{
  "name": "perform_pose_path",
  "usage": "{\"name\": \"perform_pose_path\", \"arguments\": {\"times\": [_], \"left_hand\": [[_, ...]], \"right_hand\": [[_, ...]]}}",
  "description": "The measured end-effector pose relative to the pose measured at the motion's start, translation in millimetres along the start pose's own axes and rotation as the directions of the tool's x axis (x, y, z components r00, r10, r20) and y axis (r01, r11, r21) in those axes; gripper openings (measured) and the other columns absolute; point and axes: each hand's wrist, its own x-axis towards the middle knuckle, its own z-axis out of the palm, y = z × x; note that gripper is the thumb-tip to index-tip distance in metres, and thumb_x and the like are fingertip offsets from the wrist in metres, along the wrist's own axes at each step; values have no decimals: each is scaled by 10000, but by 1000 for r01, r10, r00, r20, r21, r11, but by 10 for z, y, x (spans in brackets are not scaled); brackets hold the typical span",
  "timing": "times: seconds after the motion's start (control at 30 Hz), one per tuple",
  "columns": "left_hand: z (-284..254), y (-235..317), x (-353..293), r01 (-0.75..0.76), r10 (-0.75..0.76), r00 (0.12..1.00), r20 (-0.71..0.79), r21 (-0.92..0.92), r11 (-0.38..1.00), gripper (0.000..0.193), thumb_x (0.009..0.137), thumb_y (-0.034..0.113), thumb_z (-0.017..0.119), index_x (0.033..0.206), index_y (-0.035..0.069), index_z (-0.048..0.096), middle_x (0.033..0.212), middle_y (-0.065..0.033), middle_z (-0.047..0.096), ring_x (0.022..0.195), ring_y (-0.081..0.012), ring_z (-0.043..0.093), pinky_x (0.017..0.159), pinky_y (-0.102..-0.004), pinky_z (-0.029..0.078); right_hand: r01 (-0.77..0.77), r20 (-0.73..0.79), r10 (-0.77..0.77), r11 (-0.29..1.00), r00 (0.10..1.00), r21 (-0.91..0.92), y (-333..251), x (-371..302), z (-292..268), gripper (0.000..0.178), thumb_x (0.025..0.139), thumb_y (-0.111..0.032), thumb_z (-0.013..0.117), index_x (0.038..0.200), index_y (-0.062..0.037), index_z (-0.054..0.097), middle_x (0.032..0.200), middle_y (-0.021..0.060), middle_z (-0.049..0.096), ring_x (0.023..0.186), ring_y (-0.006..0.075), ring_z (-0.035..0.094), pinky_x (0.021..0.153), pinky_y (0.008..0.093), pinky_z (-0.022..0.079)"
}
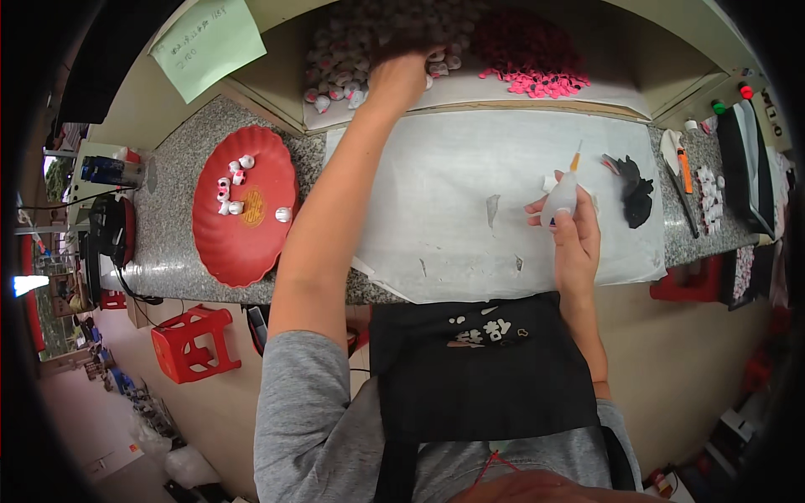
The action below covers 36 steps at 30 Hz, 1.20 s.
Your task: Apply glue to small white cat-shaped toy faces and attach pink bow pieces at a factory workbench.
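My left arm stretches forward to the shelf, where my left hand (400, 80) reaches into a heap of small white figures with pink and dark marks (335, 63). Its fingers are in shadow among the pieces, so what they hold is hidden. In my right hand (577, 239) a translucent squeeze glue bottle (559, 199) is gripped, its orange neck and thin needle tip pointing up and away. The bottle is above white sheet paper (436, 193) that covers the middle of the worktop. Beside the white heap lies a pile of small pink pieces with dark spots (541, 80).
At left, a red scalloped plate (264, 256) bears several white figures. A crumpled black cloth (637, 197) lies right of the bottle. Farther right are an orange-and-dark tool (685, 172) and a row of small white pieces (711, 201). A red stool (194, 344) stands on the floor.
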Motion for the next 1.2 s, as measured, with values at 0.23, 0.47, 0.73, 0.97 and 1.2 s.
{"name": "perform_pose_path", "arguments": {"times": [0.23, 0.47, 0.73, 0.97, 1.2], "left_hand": [[-30, 39, 65, -42, 43, 999, 4, -105, 994, 200, 717, 106, 529, 915, 108, 556, 806, -109, 570, 714, -228, 551, 622, -305, 436], [-651, 639, -477, 367, -284, 904, 319, -921, 131, 228, 716, 17, 546, 940, -13, 527, 888, -70, 553, 797, -121, 529, 738, -228, 407], [-713, 1204, -1188, 376, -254, 830, 497, -834, -404, 279, 731, 1, 521, 1003, -22, 466, 982, -105, 504, 869, -168, 507, 801, -299, 402], [-600, 1174, -1333, 300, -288, 860, 421, -874, -382, 337, 715, -5, 534, 1036, -7, 428, 1002, -125, 488, 873, -184, 512, 803, -316, 401], [-630, 1191, -1352, 265, -334, 847, 415, -872, -412, 300, 707, -15, 538, 995, -6, 454, 1011, -152, 478, 882, -203, 510, 787, -340, 414]], "right_hand": [[-180, 38, 176, 959, 984, 221, 9, -26, 40, 418, 804, -115, 397, 1182, 30, 294, 890, 101, 499, 788, 172, 501, 663, 279, 403], [-134, -69, 161, 945, 984, 299, -43, -116, -31, 370, 776, -87, 454, 1121, 9, 362, 923, 94, 486, 789, 159, 489, 661, 273, 397], [47, -120, 94, 563, 988, 825, -192, -10, -40, 269, 771, -70, 499, 1023, -22, 417, 1013, 101, 410, 752, 138, 383, 572, 232, 328], [380, -251, -364, 925, 897, 17, -302, -64, 262, 332, 654, -147, 634, 881, -50, 412, 833, 87, 423, 701, 136, 430, 582, 243, 373], [602, 50, -611, 758, 790, -250, -295, -99, 300, 398, 661, -293, 653, 876, -73, 402, 823, 70, 427, 593, 124, 407, 510, 230, 372]]}}
